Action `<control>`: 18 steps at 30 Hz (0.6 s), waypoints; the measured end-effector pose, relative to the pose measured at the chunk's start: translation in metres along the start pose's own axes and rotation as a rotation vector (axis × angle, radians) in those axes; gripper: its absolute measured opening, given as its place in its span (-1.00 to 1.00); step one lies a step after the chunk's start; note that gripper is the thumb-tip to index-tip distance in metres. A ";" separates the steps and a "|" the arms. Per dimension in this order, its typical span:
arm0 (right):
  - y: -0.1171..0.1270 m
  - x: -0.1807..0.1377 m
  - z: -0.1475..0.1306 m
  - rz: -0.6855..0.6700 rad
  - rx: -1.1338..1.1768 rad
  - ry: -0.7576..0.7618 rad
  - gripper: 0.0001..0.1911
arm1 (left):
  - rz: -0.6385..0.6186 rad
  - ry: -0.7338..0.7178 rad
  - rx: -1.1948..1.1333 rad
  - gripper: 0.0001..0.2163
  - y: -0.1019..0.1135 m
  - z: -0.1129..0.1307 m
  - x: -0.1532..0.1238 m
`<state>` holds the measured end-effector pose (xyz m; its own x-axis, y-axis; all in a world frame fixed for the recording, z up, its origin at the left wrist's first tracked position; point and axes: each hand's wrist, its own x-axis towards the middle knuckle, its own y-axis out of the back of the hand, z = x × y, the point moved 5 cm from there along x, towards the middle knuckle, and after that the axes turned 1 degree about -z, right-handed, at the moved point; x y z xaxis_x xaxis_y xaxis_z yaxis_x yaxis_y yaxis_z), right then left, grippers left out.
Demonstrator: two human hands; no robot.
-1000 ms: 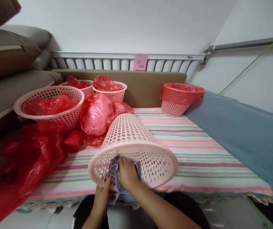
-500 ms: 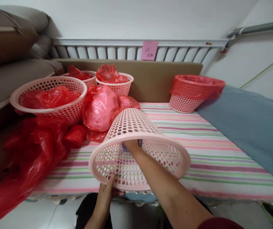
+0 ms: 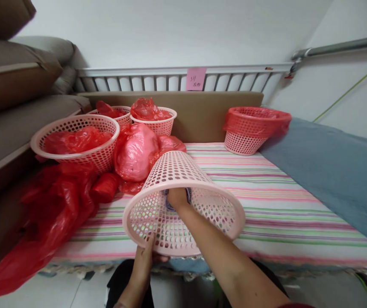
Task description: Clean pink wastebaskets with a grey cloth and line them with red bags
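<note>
A pink perforated plastic basket (image 3: 177,169) lies on its side on the striped sheet (image 3: 286,214), its mouth facing me. My left hand (image 3: 146,252) grips the lower left of its rim, thumb inside and fingers underneath. Deep inside the basket is my right hand (image 3: 177,197), pressing a dark bluish patterned cloth (image 3: 188,194) against the inner wall. The fingers of that hand are mostly hidden by the hand itself and the cloth.
Left stand several pink baskets (image 3: 106,160) with red plastic bags. A full red bag (image 3: 136,152), a red roll (image 3: 105,188) and loose red plastic (image 3: 64,214) lie nearby. Far right is a red-lined basket (image 3: 242,143). Grey cushions (image 3: 13,102) are stacked left.
My view has tilted up and shifted slightly. My right hand with the cloth has moved a little inside the basket; my left hand keeps its grip on the rim.
</note>
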<state>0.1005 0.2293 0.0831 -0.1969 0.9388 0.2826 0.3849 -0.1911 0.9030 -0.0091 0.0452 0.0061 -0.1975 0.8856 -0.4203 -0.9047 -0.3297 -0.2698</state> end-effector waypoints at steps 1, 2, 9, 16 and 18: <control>-0.001 -0.008 -0.001 -0.064 -0.039 -0.004 -0.50 | 0.000 -0.007 -0.007 -0.49 0.000 0.000 0.000; -0.001 -0.017 -0.001 -0.110 -0.064 -0.007 -0.54 | 0.002 -0.012 -0.013 -0.51 0.000 0.001 -0.001; 0.015 -0.090 -0.016 -0.134 -0.106 0.060 -0.74 | 0.013 -0.021 -0.007 -0.58 -0.001 0.004 -0.001; 0.028 -0.146 -0.021 -0.198 -0.064 0.107 -0.72 | -0.005 -0.027 -0.002 -0.48 -0.001 -0.002 -0.004; 0.033 -0.156 -0.015 -0.213 -0.038 0.070 -0.68 | -0.087 -0.001 -0.049 -0.40 -0.007 -0.011 -0.008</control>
<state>0.1301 0.0722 0.0740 -0.3332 0.9370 0.1047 0.2939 -0.0023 0.9558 0.0027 0.0373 0.0020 -0.1199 0.9120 -0.3923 -0.8987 -0.2676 -0.3475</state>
